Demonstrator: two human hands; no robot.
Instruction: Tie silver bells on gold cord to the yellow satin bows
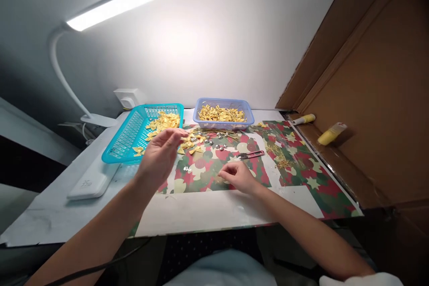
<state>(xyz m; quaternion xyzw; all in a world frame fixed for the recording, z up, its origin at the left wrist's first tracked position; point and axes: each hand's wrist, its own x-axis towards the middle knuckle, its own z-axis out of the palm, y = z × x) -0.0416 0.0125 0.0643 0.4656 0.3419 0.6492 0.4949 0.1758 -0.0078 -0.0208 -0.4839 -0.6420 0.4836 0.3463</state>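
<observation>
My left hand [160,154] is raised near the right edge of the teal basket [122,145], thumb and fingers pinched together; whatever lies between them is too small to make out. Low over the camouflage-patterned sheet [201,178], my right hand [237,176] has its thumb and index fingertips pressed together, their contents unclear. Gold bows [166,120] lie in the teal basket, and loose ones [196,149] are beside it. Small silver bells [221,147] sit between the hands and the blue basket [224,125]. Thread snips [252,154] lie beyond my right hand.
Gold pieces [221,113] fill the blue basket. Gold wire clippings [282,161] lie on the right. A white power bank [94,181] is at the left, below a lamp [98,119]. Glue bottles [331,134] are by the cardboard on the right.
</observation>
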